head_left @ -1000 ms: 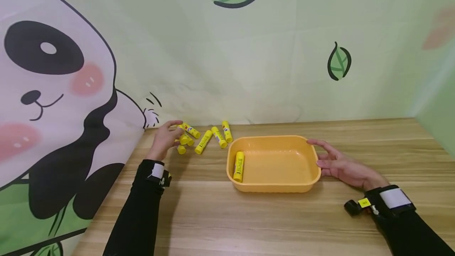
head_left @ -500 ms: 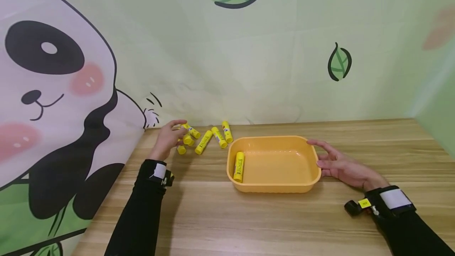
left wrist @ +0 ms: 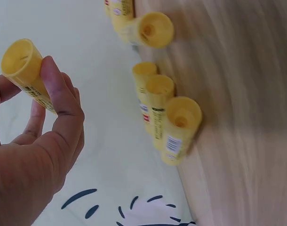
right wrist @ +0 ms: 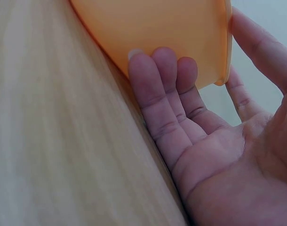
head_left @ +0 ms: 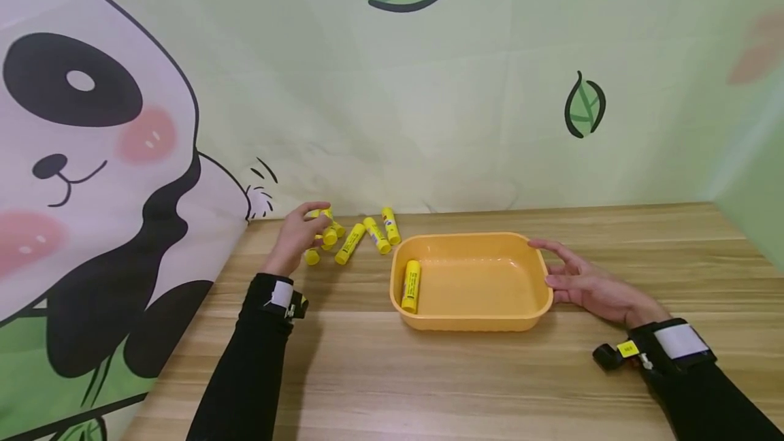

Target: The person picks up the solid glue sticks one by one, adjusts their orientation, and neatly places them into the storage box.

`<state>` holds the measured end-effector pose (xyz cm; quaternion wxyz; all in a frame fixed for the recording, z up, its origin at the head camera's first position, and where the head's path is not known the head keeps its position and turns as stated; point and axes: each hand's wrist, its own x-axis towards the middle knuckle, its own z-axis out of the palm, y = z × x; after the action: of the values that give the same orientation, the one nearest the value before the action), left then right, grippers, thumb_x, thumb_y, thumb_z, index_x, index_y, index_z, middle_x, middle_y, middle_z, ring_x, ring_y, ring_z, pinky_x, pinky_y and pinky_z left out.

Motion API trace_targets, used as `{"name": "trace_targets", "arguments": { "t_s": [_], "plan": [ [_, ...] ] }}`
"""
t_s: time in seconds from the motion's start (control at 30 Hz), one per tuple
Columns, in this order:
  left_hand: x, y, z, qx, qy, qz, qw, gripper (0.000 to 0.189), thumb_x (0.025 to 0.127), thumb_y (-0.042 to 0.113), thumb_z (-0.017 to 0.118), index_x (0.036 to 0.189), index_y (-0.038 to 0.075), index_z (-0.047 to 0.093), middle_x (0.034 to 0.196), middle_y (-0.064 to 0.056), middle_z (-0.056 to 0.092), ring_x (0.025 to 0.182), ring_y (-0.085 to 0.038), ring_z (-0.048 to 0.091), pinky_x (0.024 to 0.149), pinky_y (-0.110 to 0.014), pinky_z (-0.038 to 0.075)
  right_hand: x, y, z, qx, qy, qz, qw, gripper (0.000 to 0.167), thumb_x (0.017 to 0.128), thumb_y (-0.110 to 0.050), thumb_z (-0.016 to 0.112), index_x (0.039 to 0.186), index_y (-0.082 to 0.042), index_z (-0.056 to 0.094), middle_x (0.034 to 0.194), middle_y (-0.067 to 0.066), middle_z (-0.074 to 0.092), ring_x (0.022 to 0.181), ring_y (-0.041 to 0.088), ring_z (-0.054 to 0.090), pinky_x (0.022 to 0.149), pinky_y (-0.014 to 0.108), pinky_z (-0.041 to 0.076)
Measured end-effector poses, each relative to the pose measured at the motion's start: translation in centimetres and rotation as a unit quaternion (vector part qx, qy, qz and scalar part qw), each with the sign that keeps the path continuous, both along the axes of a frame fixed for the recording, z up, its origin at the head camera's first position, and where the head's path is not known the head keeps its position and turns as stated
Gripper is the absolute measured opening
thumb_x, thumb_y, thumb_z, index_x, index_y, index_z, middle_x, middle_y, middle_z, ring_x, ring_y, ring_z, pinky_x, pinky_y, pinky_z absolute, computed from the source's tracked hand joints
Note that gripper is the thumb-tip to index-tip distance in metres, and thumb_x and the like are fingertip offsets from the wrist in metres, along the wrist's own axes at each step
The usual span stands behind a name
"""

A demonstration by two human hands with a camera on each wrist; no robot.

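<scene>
the left hand [head_left: 295, 238] is pinching a yellow tube [left wrist: 27, 70]; the right hand [head_left: 594, 289] is resting loosely straight fingers against a tub [head_left: 480, 284].

The person's left hand [head_left: 296, 240] is farther to the right than a second ago, and a touch higher. The yellow stick [left wrist: 31, 76] pinched in its fingers travels with it. Seen from the head, that stick's end now overlaps the yellow stick behind [head_left: 339, 230], whose side shows more fully in the earlier views. The left wrist strap [head_left: 280, 295] and black sleeve [head_left: 241, 373] shift rightward too, and the arm's shadow [head_left: 306, 359] follows across the tabletop [head_left: 367, 380].
</scene>
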<state>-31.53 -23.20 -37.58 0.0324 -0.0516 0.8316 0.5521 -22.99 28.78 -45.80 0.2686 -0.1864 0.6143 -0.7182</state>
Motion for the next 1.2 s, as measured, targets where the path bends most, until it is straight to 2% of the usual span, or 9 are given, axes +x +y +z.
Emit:
{"name": "trace_targets", "arguments": {
  "t_s": [0.27, 0.4, 0.67, 0.97, 1.2],
  "plan": [
    [0.0, 1.0, 0.6, 0.015, 0.022, -0.013, 0.9996, 0.048, 0.103, 0.021, 0.058, 0.150, 0.012, 0.053, 0.118, -0.014, 0.056, 0.096, -0.025, 0.052, 0.079, -0.025, 0.054, 0.1, 0.0, 0.0, -0.008, 0.005, 0.007, 0.9999, 0.060, 0.108, -0.003, 0.049, 0.159, -0.032, 0.031, 0.143, 0.014, 0.056, 0.122, 0.028, 0.065, 0.101, 0.041, 0.055],
    [0.2, 1.6, 0.9, 0.015, 0.025, -0.025, 0.9993, 0.047, 0.104, 0.022, 0.059, 0.149, 0.012, 0.054, 0.122, -0.015, 0.057, 0.096, -0.025, 0.053, 0.077, -0.025, 0.055, 0.2, -0.1, 0.0, -0.004, 0.004, 0.004, 1.0000, 0.060, 0.109, -0.004, 0.049, 0.158, -0.033, 0.032, 0.142, 0.014, 0.057, 0.121, 0.028, 0.066, 0.101, 0.040, 0.055],
    [0.5, 2.6, 1.6, 0.031, 0.023, -0.047, 0.9981, 0.047, 0.104, 0.021, 0.059, 0.149, 0.013, 0.054, 0.128, -0.016, 0.057, 0.098, -0.025, 0.052, 0.092, -0.041, 0.056, 0.1, -0.1, 0.2, -0.004, 0.012, 0.010, 0.9999, 0.060, 0.109, -0.004, 0.049, 0.158, -0.032, 0.031, 0.142, 0.015, 0.056, 0.121, 0.028, 0.066, 0.101, 0.040, 0.054],
    [1.3, 3.8, 2.5, 0.039, 0.029, -0.061, 0.9969, 0.046, 0.103, 0.022, 0.061, 0.148, 0.014, 0.055, 0.130, -0.016, 0.058, 0.098, -0.025, 0.052, 0.077, -0.029, 0.054, 0.1, -0.1, 0.2, -0.003, 0.012, 0.009, 0.9999, 0.060, 0.108, -0.003, 0.049, 0.158, -0.032, 0.031, 0.141, 0.014, 0.058, 0.120, 0.027, 0.066, 0.101, 0.039, 0.055],
    [1.4, 4.5, 2.5, 0.041, 0.037, -0.069, 0.9960, 0.044, 0.104, 0.021, 0.060, 0.147, 0.014, 0.055, 0.128, -0.015, 0.058, 0.098, -0.025, 0.051, 0.087, -0.039, 0.052, 0.1, -0.1, 0.1, 0.003, 0.007, 0.000, 1.0000, 0.059, 0.108, -0.004, 0.050, 0.157, -0.033, 0.032, 0.141, 0.013, 0.058, 0.120, 0.028, 0.066, 0.100, 0.040, 0.055]
  ]
}}
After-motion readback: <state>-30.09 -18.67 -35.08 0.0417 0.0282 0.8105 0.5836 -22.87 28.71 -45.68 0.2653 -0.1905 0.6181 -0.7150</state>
